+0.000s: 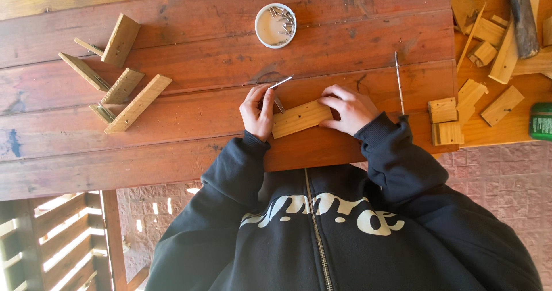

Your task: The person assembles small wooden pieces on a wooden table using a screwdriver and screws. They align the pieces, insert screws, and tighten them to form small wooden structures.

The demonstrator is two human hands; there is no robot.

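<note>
Daylight, even and fairly bright, without hard glare. The red-brown wooden table (190,55) was lit softly; shadows under the scattered wood pieces (123,90) were short and faint, falling close beside them. The strongest light showed at the lower left, where sun came through the slatted railing (40,239) and blew out to white between the slats. The black hoodie (322,239) read very dark, its folds nearly lost. Focus was sharp across the centre; the small white dish of nails (275,25) was crisp. Slight wide-angle bending and softness appeared toward the right edge and corners.
</note>
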